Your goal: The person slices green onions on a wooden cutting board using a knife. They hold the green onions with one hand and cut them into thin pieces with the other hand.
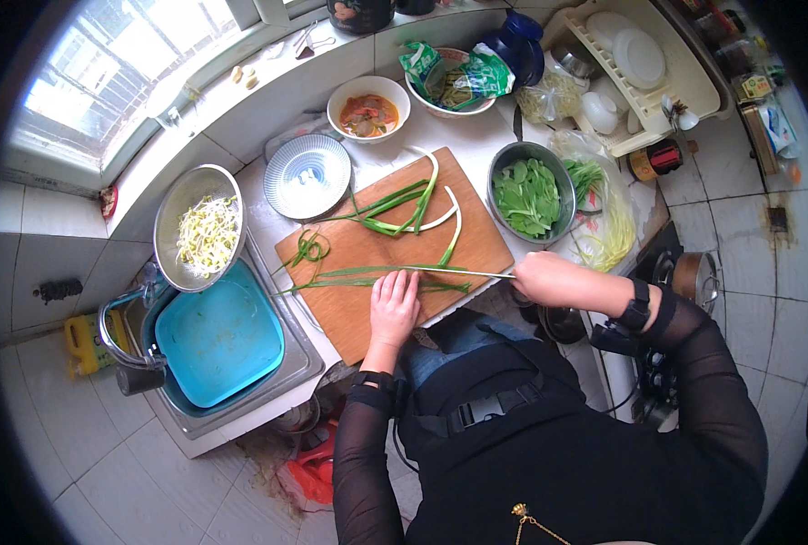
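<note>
My right hand (pixel 545 278) grips the handle of a kitchen knife (pixel 468 272), its thin blade pointing left across a wooden cutting board (pixel 349 330). Under the blade and my left fingers lie long scallion greens (pixel 349 274). My left hand (pixel 395 306) presses them to the board near the knife's tip, fingers together. Beyond the blade, more scallions (pixel 393 211) with white stalks stretch over the board. A small curl of green (pixel 308 246) rests at its left side. The knife's handle is hidden in my fist.
Left of the board, a blue basin (pixel 220 340) sits in the sink, beside a metal colander (pixel 165 231) of bean sprouts. A glass plate (pixel 307 176), a bowl of red food (pixel 368 109) and a pot of leafy greens (pixel 530 197) surround the board. A dish rack (pixel 622 88) stands back right.
</note>
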Demonstrator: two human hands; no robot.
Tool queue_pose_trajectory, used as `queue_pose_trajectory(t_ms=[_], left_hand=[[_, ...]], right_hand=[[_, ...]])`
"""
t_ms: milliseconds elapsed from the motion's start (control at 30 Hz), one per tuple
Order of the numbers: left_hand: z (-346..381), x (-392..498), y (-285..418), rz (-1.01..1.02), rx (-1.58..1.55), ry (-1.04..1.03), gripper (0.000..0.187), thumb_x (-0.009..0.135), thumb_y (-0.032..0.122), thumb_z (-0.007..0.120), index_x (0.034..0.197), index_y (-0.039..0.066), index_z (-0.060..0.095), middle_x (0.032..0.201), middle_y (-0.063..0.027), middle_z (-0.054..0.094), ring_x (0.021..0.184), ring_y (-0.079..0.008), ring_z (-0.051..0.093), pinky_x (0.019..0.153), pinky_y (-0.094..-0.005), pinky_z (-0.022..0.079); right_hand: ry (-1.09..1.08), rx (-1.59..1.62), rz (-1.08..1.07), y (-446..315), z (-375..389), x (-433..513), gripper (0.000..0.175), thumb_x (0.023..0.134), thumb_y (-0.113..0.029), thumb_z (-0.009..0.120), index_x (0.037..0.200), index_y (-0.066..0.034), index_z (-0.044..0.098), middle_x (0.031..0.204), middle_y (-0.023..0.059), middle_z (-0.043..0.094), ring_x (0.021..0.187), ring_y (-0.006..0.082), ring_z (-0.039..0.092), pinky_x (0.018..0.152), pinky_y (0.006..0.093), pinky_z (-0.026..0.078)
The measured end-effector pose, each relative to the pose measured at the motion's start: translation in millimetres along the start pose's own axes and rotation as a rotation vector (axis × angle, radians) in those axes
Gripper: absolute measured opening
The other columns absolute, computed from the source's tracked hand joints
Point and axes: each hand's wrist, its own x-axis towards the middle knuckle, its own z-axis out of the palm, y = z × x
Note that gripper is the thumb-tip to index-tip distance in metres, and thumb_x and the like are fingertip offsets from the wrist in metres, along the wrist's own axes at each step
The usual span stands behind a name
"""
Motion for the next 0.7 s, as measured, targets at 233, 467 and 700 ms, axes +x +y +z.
queue_pose_trajectory(t_ms=[233, 467, 700], left_hand=[[1.4, 5.4, 5.0, 0.017, -0.043, 0.015, 0.045, 0.078, 0.016, 0.063, 0.121, 0.004, 0.063, 0.122, -0.0105, 0.06, 0.118, -0.027, 0.053, 0.106, -0.0465, 0.038], [4.4, 9.8, 10.7, 0.013, -0.044, -0.015, 0.047, 0.08, 0.015, 0.063, 0.125, 0.004, 0.06, 0.124, -0.0114, 0.059, 0.12, -0.0283, 0.052, 0.108, -0.0469, 0.037], [8.1, 7.2, 12.5, -0.01, -0.028, -0.02, 0.047, 0.08, 0.016, 0.063, 0.125, 0.002, 0.061, 0.126, -0.011, 0.059, 0.12, -0.027, 0.052, 0.108, -0.046, 0.037]], right_hand=[[-0.046, -0.048, 0.17, 18.6, -16.1, -49.5, 0.025, 0.083, -0.016, 0.058, 0.072, 0.0028, 0.069, 0.071, 0.0254, 0.065, 0.072, 0.0427, 0.067, 0.067, 0.0506, 0.054], [0.222, 0.07, 0.147, 16.9, -20.7, -12.1, 0.028, 0.087, -0.017, 0.056, 0.072, 0.0034, 0.068, 0.072, 0.0266, 0.064, 0.072, 0.0435, 0.066, 0.068, 0.0514, 0.054], [-0.033, 0.06, 0.064, 11.2, -21.0, -6.7, 0.026, 0.091, -0.021, 0.059, 0.084, 0.0027, 0.069, 0.074, 0.0254, 0.065, 0.075, 0.0425, 0.066, 0.071, 0.0497, 0.054]])
